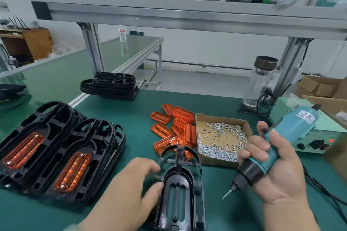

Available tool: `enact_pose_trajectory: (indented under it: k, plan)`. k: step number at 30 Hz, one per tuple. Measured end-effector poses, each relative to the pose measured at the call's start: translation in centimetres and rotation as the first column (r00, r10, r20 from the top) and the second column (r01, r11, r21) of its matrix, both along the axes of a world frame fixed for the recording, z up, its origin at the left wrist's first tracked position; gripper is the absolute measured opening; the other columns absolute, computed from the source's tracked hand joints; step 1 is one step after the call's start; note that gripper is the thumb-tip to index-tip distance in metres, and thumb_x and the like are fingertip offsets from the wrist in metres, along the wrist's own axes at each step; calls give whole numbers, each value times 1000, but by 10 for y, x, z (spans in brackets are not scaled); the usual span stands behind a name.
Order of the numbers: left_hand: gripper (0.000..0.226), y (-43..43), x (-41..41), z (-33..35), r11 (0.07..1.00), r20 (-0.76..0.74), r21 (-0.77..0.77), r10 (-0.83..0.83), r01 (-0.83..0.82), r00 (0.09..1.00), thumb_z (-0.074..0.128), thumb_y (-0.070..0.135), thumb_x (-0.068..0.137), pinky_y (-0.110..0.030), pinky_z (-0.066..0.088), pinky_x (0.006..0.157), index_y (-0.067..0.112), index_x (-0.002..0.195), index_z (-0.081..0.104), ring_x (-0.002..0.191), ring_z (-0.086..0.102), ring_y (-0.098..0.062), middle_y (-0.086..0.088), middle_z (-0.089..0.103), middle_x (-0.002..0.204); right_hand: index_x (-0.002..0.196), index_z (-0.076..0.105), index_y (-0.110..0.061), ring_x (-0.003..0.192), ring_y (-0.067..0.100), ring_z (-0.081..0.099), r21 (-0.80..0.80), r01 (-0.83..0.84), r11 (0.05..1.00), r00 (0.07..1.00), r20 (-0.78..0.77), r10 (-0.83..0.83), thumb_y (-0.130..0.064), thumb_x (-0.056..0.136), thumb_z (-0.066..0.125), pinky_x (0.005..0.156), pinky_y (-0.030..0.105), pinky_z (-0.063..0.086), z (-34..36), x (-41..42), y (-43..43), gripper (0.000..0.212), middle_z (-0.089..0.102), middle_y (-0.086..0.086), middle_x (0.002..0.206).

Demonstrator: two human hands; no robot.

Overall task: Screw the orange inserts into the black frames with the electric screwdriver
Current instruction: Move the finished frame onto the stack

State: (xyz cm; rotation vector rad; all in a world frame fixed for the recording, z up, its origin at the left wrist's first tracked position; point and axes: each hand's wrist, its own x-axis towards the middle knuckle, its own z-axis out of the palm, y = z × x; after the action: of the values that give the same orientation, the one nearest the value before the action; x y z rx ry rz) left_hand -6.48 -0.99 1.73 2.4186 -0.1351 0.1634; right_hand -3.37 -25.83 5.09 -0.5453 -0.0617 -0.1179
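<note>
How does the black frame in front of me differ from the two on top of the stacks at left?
The front frame has bare slots, no insert; the stacked frames each carry an orange insert with screws at its ends. The front frame lies on the mat, gripped by the left hand; the stacked frames sit on piles, untouched. Both are black arched mouldings.
</note>
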Motion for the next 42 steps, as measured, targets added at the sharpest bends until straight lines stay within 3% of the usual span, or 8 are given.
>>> enact_pose_trajectory:
  k: [3,9,13,17,24,29,37,42]
  plan:
    - [61,3,-1,7,981,-116,194,-10,32,993,58,70,70,-15,39,82,43,120,38,93,51,-2,21,45,101,91,62,-23,40,1,40,-6,-43,999,999,-7,43,-28,84,49,48,19,47,-2,-1,3,15,39,-11,56]
    - [44,2,8,16,987,-30,159,11,-6,999,59,40,87,-16,41,87,33,129,48,87,49,-5,13,50,95,94,63,-21,40,3,40,-23,-120,993,993,20,120,-26,49,93,47,22,48,2,-2,6,54,40,-8,56]
    - [40,1,18,29,960,16,243,-146,137,989,57,30,91,-19,37,97,43,128,49,106,48,-3,19,47,106,96,61,-21,40,2,40,-14,-137,991,990,38,137,-28,64,82,48,21,47,2,-2,4,39,40,-10,56]
    - [43,-16,34,30,905,-57,292,-307,310,950,56,24,93,-19,34,95,44,131,50,111,42,-9,13,43,113,93,65,-21,41,2,41,-15,-144,989,987,63,144,-26,45,95,48,21,48,3,-3,3,57,40,-10,57]
    - [44,-49,53,21,847,-97,334,-405,413,909,54,18,95,-31,40,98,39,134,50,115,43,-19,1,41,119,95,60,-21,40,1,40,-12,-73,997,997,10,73,-29,82,54,47,20,47,1,-2,2,16,39,-10,55]
    - [42,-53,57,12,849,-14,338,-427,406,904,57,20,92,-27,37,101,32,131,53,117,45,-14,6,47,122,96,62,-19,40,4,41,-20,-110,994,994,18,110,-24,58,88,47,22,48,2,-2,4,46,41,-8,56]
    - [28,-42,77,15,920,180,225,-364,322,914,54,24,93,-22,36,101,29,118,64,113,51,-9,11,60,120,95,61,-20,38,4,39,-37,-62,997,997,-51,60,-26,81,50,45,22,46,1,-1,9,18,39,-8,54]
    - [56,-35,105,19,796,-38,487,-393,361,919,50,2,91,-28,26,111,28,140,42,132,34,-16,9,43,143,93,63,-19,38,5,39,-58,-69,996,995,-69,65,-24,80,52,46,22,46,1,-1,13,17,39,-7,55]
